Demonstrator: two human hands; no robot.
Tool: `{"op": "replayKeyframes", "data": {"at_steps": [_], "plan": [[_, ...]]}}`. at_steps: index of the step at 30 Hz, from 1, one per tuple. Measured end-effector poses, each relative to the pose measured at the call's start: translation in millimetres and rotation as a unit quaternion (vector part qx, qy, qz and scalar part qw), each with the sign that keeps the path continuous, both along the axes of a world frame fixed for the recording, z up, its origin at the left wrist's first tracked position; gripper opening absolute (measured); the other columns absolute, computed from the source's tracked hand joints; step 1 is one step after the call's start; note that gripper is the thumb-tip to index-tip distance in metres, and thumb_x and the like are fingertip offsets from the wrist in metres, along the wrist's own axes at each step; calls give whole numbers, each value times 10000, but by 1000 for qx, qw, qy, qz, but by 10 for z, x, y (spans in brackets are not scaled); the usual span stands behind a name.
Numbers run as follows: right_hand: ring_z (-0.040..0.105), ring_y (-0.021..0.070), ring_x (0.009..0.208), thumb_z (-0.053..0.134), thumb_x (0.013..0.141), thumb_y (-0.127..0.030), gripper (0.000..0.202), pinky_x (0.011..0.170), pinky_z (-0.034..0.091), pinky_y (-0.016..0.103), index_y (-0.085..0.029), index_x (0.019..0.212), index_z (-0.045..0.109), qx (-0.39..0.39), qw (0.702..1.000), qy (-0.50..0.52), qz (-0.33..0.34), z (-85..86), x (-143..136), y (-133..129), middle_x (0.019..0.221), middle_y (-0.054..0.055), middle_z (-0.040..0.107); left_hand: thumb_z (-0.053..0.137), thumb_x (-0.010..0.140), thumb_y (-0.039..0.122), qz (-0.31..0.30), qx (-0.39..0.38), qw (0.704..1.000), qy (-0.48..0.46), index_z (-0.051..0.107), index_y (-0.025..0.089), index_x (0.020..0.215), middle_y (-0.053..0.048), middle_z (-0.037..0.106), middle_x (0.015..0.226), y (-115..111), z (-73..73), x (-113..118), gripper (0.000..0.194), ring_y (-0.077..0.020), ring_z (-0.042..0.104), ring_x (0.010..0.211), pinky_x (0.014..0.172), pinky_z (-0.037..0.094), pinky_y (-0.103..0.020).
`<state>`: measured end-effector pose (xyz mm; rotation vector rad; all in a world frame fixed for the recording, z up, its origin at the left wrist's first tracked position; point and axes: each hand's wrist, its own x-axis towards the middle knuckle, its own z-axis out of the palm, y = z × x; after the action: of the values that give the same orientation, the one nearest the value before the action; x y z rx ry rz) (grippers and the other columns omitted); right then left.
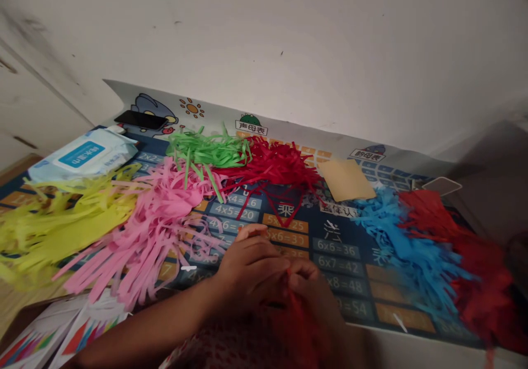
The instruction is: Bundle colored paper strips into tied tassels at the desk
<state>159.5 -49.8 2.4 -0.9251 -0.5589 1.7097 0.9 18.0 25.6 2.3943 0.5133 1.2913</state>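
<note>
Both hands are near centre, in front of the tabletop's (388,344) near edge. The left hand (253,264) and right hand (311,289) meet; fingers of both drawn in narrow, holding the upper end of a red paper piece (300,319). It hangs down on the near side, blurred; its lower end cannot be made out. Finer detail of the grip is hidden.

Dark blue printed mat (361,314) covers the tabletop, its far edge bent up against the wall (289,44). Legible: 声母表 (far centre), 韵母表 (far right), large 乘 and 法; also "4x5=20", "6x6=36", "6x7=42". Other cells partly covered.

Fringed paper, left to right: yellow bundle (99,215), pink bundle (173,193), green bundle (206,148) on the far side, red bundle (274,163) touching the green, blue bundle (412,248), second red bundle (487,286) against the blue, at far right of the set. Tan sheet (346,179) lies between the first red and the blue.

Far left: black phone (141,119); nearer, a pale blue wipes packet (111,146), blue label ending 湿巾, brand not legible. White scraps (188,268) on the mat. Near left: printed packaging (91,325) showing coloured stripes.
</note>
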Motion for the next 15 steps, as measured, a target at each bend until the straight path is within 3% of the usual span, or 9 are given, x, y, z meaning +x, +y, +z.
{"op": "replayKeyframes", "data": {"at_steps": [3, 6, 10, 15], "plan": [[385, 29, 406, 864, 597, -344, 269, 406, 307, 145, -177, 555, 657, 17, 999, 5, -47, -24, -42, -2, 545, -44, 558, 550, 881, 153, 31, -33, 999, -13, 654, 224, 981, -24, 730, 854, -67, -1, 27, 161, -133, 666, 764, 952, 464, -371], [382, 20, 388, 850, 618, -285, 214, 381, 298, 135, -198, 621, 655, 24, 996, 1, -82, -68, -92, -36, 613, -51, 591, 588, 865, 155, 55, -72, 996, -19, 666, 229, 910, 3, 725, 776, -122, -11, 58, 117, -124, 667, 720, 921, 487, -345], [398, 22, 350, 825, 649, -247, 180, 340, 290, 126, -249, 758, 682, 43, 990, -18, -132, -99, -140, -89, 628, -71, 575, 613, 858, 171, 51, -115, 991, -46, 674, 214, 815, 0, 716, 754, -152, -25, 100, 86, -129, 663, 707, 899, 502, -348], [436, 21, 378, 792, 674, -208, 100, 366, 345, 145, -250, 704, 706, 81, 979, -36, -181, -83, -126, -82, 717, -59, 572, 580, 873, 133, 18, -139, 989, -53, 695, 194, 883, -28, 709, 805, -201, -4, 133, 131, -136, 657, 759, 832, 519, -319]]}}
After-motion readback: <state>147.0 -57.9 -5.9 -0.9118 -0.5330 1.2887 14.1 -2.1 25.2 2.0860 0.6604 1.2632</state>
